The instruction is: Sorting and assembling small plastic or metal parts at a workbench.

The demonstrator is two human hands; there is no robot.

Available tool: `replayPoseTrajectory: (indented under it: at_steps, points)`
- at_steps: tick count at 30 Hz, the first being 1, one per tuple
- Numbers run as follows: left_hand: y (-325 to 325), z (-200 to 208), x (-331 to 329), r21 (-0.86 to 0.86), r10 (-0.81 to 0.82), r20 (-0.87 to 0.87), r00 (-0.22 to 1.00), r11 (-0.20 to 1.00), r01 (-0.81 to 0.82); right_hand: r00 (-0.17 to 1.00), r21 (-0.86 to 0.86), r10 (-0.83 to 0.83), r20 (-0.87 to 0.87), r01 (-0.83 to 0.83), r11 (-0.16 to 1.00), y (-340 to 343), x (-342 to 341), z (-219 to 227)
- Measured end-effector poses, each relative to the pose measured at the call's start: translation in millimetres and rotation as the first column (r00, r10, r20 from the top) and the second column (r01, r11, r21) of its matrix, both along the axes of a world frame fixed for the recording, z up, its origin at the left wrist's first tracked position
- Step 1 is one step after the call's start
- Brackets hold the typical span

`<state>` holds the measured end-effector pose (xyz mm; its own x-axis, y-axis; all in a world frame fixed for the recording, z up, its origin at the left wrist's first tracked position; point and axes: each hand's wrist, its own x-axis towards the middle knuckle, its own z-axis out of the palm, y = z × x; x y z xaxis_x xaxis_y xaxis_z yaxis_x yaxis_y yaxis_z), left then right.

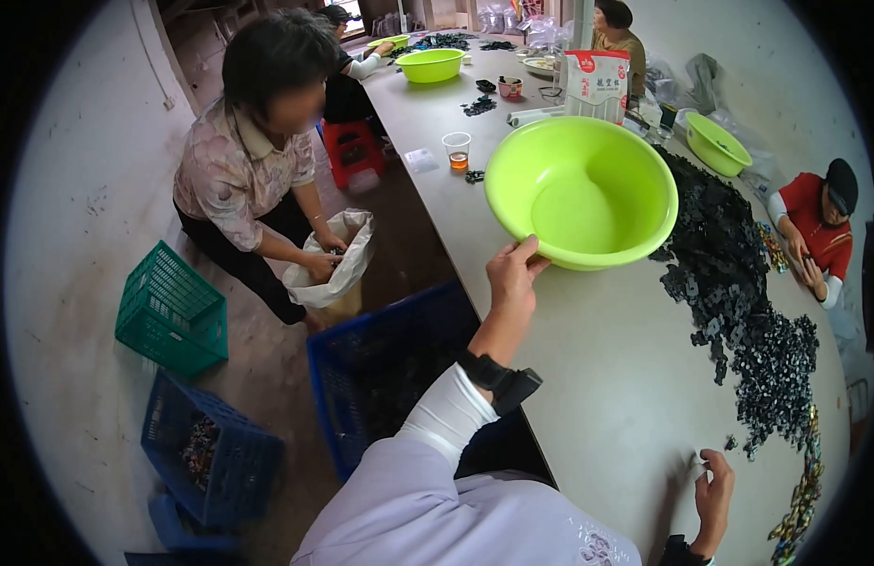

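A bright lime-green plastic basin [635,241] is tilted over the table's left edge, with nothing visible inside it. My left hand [514,278] grips its near rim, thumb over the edge and fingers beneath. Low at the right, my right hand [715,491] is just by the table surface, fingers loosely bent and apart. Something white wraps one of its fingertips; nothing shows in its grasp. The nearest items to it are small black and silvery parts [772,377], heaped next to flat black pieces [710,245].
The grey table [588,377] carries a cup of amber drink [458,151], a white-and-red bag [595,87] and more green basins [431,66]. At left, a person [258,170] bends over a white sack [338,259]. Blue crates [329,406] and a green crate [173,307] stand on the floor.
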<state>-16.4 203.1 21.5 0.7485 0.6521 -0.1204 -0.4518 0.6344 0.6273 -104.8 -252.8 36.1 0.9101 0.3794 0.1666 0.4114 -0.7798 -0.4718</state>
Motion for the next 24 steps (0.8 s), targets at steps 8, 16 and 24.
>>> replayPoseTrajectory:
  at_steps: [8, 16, 24]
  points:
    - [31, -13, -37, 0.091, 0.026, -0.024, 0.999, 0.996, -0.024, 0.992, 0.073, -0.047, 0.113, 0.039, 0.997, 6, -16, 10]
    - [81, -40, -57, 0.197, -0.105, -0.075, 0.992, 0.973, 0.118, 0.98, 0.052, -0.187, 0.069, 0.183, 0.982, -59, 46, -7]
    - [67, -21, -39, 0.301, -0.083, -0.084, 0.993, 0.948, 0.105, 0.911, -0.35, 0.013, 0.413, 0.146, 0.925, -49, 95, -17]
